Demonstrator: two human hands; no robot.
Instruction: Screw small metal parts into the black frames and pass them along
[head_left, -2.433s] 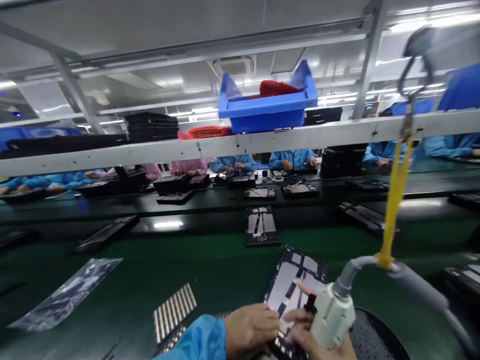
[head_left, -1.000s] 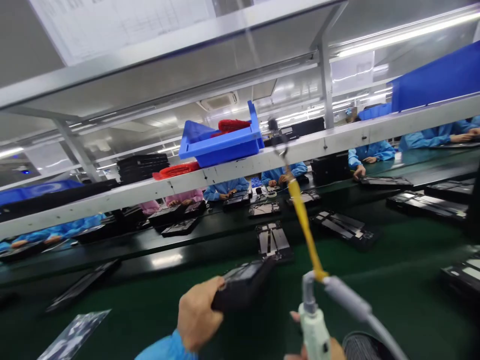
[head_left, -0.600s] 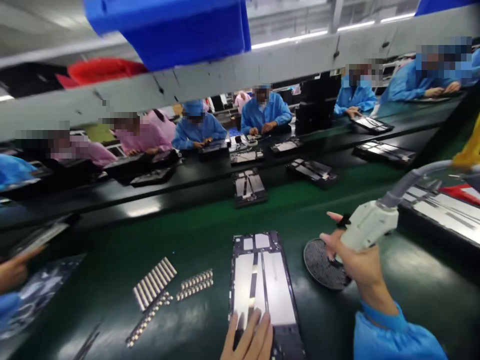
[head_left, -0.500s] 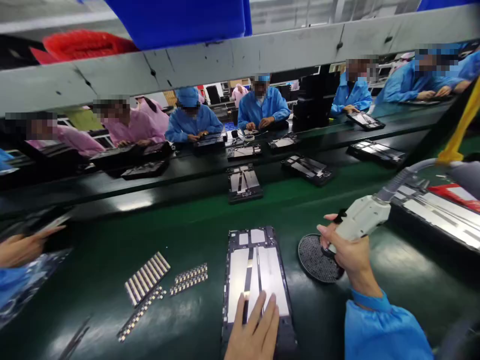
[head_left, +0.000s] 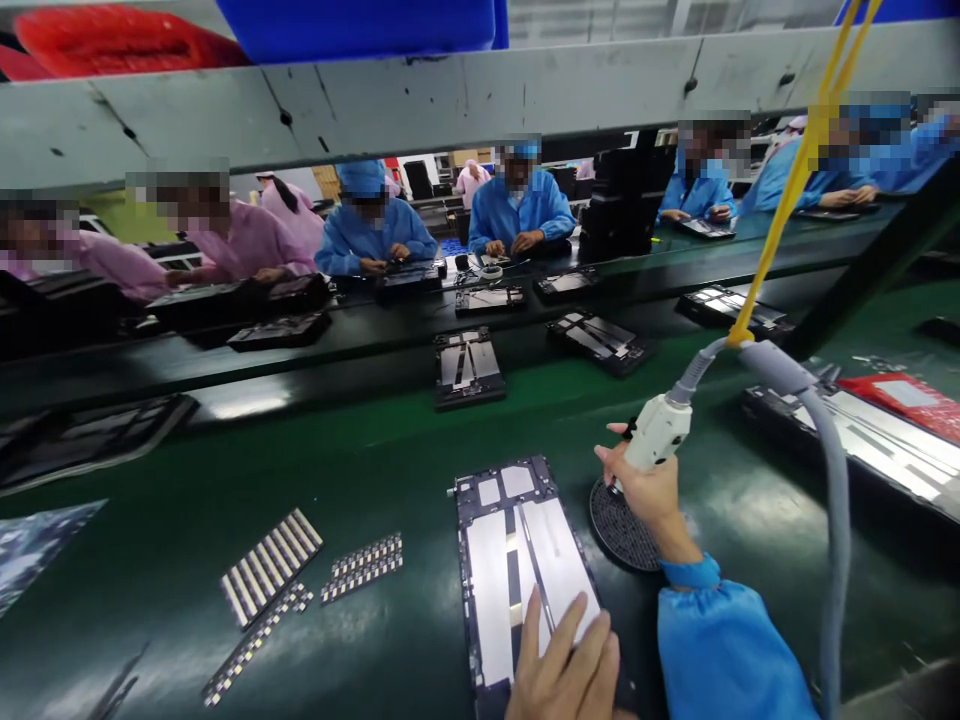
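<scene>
Left hand [head_left: 566, 665] lies flat, fingers spread, pressing the near end of the open device frame [head_left: 517, 560] at the near edge of the green belt [head_left: 360, 450]. Right hand [head_left: 645, 490] is wrapped around the white electric screwdriver [head_left: 656, 430], its tip over the round black screw tray [head_left: 619, 525] just right of the frame. Strips of small parts [head_left: 270, 565] lie toward the belt's left.

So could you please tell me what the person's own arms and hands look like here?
Both hands are bare, with no gloves or rings visible. The right hand comes out of a bright blue smock sleeve with a snug elastic cuff. Of the left hand only the fingers and part of the back show; its sleeve is out of frame.
</scene>
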